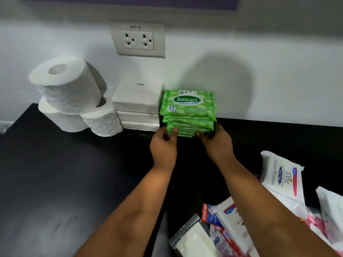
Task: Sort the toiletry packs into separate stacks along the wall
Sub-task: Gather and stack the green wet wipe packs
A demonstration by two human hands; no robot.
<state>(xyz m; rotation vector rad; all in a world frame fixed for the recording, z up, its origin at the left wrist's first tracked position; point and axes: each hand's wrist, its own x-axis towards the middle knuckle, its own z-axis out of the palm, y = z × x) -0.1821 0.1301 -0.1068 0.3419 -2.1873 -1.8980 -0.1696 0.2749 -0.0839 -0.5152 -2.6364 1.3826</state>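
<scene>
A stack of several green Sanicare wipe packs (188, 108) stands against the white wall on the black counter (65, 182). My left hand (163, 145) grips the stack's lower left front corner, thumb curled on the packs. At the lower right front corner my right hand (217, 143) holds the same stack. Directly left of it sits a stack of three white tissue packs (137, 104). Three toilet paper rolls (70, 95) are piled further left.
Loose packs lie at the lower right: white Dove packs (284, 177), a red Colgate box (208, 214), a clear pack with white contents (193, 240) and pink items (315, 223). A wall socket (139, 40) is above the stacks.
</scene>
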